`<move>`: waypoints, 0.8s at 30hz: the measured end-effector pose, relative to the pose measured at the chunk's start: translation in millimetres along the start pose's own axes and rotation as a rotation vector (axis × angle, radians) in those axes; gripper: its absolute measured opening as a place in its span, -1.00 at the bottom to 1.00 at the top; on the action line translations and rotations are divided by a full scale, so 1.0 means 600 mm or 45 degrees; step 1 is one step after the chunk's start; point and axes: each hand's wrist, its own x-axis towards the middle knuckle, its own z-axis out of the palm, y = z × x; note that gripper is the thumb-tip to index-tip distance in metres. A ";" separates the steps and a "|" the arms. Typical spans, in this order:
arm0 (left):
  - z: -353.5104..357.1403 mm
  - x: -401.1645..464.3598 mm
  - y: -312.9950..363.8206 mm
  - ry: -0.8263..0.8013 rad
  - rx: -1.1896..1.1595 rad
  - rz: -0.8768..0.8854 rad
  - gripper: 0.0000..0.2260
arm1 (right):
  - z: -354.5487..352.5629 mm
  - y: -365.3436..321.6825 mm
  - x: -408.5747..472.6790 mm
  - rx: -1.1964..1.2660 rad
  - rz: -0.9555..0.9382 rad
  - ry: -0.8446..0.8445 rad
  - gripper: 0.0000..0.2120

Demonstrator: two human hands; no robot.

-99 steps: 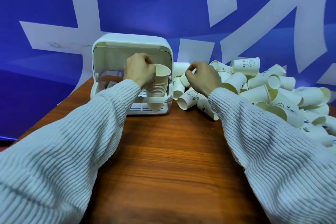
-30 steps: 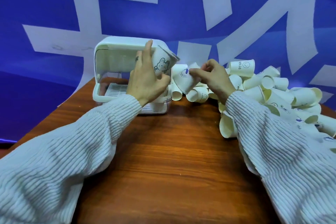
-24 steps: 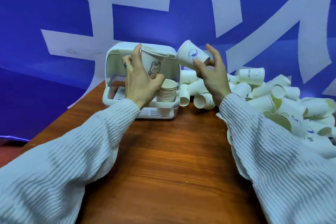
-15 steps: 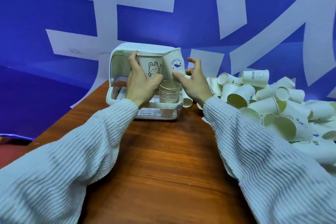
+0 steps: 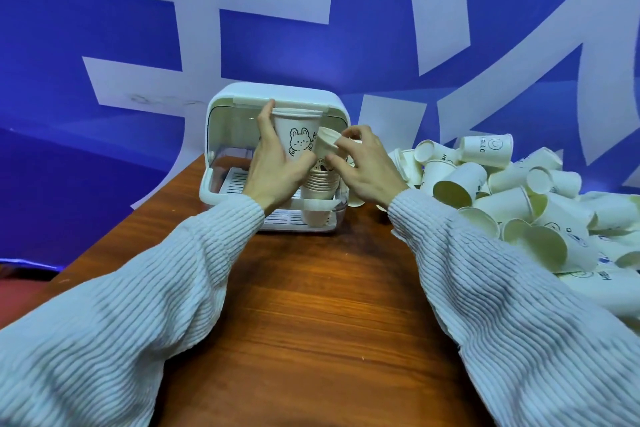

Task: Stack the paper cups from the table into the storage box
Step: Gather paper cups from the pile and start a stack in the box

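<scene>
Here the left hand [image 5: 277, 166] holds an upright white paper cup printed with a rabbit drawing [image 5: 296, 139], its fingers [image 5: 265, 128] wrapped round the wall and the thumb pressed on the front. Just right of those fingers, the right hand [image 5: 367, 166] pinches a second white paper cup [image 5: 327, 144], tilted with its mouth turned toward the rabbit cup and touching or nearly touching it. Directly below both sets of fingers a nested stack of plain paper cups [image 5: 318, 191] stands upright in the right part of the white plastic storage box with a raised lid [image 5: 242, 104]. Well to the right of the right hand's fingers, a loose heap of white paper cups [image 5: 519, 191] lies on the brown wooden tabletop [image 5: 311, 305]. Ribbed pale sleeves [image 5: 138, 305] cover both forearms.
</scene>
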 end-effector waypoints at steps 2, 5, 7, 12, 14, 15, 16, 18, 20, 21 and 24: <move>0.000 -0.001 -0.001 0.086 -0.040 0.038 -0.10 | -0.013 0.000 0.006 -0.154 -0.143 -0.065 -0.73; -0.002 0.003 0.001 0.161 -0.083 0.101 -0.11 | -0.024 0.000 0.012 -0.365 -0.280 -0.195 -0.65; -0.004 0.005 0.001 0.160 -0.081 0.139 -0.14 | -0.015 0.002 0.010 -0.496 -0.316 -0.305 -0.53; 0.003 0.006 -0.002 0.151 -0.056 0.130 -0.32 | 0.012 -0.002 -0.005 -0.371 -0.240 -0.247 -0.44; 0.008 0.011 0.004 0.209 -0.055 0.165 -0.36 | 0.007 -0.003 -0.008 -0.213 -0.194 -0.051 -0.47; 0.010 0.017 0.006 0.227 -0.067 0.174 -0.36 | 0.004 0.001 -0.007 -0.146 -0.173 0.044 -0.47; 0.013 0.023 0.008 0.233 -0.074 0.181 -0.35 | 0.001 0.005 -0.006 -0.096 -0.150 0.122 -0.47; 0.020 0.034 0.011 0.209 -0.051 0.190 -0.31 | -0.005 0.018 -0.005 -0.021 -0.102 0.217 -0.50; 0.030 0.042 0.010 0.163 0.026 0.222 -0.24 | -0.013 0.032 -0.007 0.035 -0.061 0.255 -0.53; 0.036 0.045 0.007 0.135 0.097 0.236 -0.21 | -0.017 0.038 -0.012 0.050 -0.047 0.261 -0.54; 0.050 0.055 -0.006 0.011 0.404 0.184 -0.23 | -0.029 0.058 -0.029 0.047 0.001 0.234 -0.52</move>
